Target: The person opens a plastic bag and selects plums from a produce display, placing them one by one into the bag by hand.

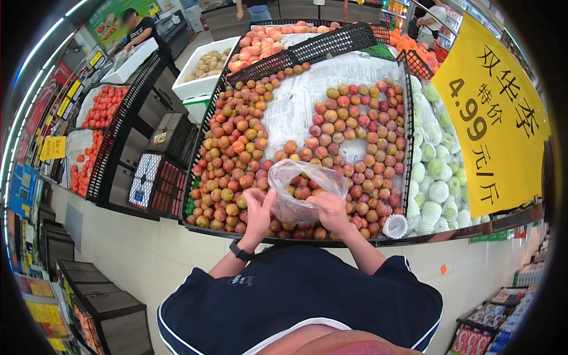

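A clear plastic bag (290, 211) hangs over the front of the plum display, its mouth spread wide. Several reddish plums (303, 191) show through that opening; whether they lie inside the bag or behind it is hard to tell. My right hand (330, 211) grips the right side of the bag's rim. At the left side is my left hand (258, 204), its thumb against the plastic, and whether it pinches the film is unclear. Red and yellow plums (230, 146) cover both sides of the display, with printed paper (288, 106) exposed between them.
A black plastic crate rim (406, 133) borders the plums. To the right lie green fruits in white foam nets (430, 191), partly behind a yellow price sign (492, 120). Peaches (257, 49) and a white foam box (204, 66) are farther back. A person (148, 33) stands at upper left.
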`<move>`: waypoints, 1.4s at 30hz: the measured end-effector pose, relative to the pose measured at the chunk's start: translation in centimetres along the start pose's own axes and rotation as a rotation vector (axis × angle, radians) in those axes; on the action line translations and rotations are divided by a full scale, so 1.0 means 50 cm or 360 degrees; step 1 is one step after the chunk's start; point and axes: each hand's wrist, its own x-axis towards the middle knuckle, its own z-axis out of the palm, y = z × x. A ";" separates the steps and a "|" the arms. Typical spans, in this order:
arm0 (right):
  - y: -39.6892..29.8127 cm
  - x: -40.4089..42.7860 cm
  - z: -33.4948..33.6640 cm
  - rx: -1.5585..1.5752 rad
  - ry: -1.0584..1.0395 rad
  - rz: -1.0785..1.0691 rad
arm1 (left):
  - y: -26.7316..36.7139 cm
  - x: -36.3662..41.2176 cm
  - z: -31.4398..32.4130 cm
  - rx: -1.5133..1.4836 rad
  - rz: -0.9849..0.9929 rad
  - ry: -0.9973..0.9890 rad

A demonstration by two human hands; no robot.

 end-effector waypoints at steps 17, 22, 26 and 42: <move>-0.024 0.062 -0.023 0.0259 -0.0528 0.0028 | 0.014 0.010 0.030 -0.0779 -0.0951 -0.0688; 0.061 0.001 -0.010 -0.0939 0.0121 0.0709 | -0.006 0.010 0.038 -0.0969 -0.0983 -0.0676; 0.123 -0.021 -0.025 -0.0568 0.0140 0.1271 | -0.008 0.030 0.043 -0.0961 -0.1008 -0.0828; 0.144 0.041 0.008 0.0091 0.0506 0.1175 | -0.024 0.066 0.020 -0.0479 -0.0562 -0.0558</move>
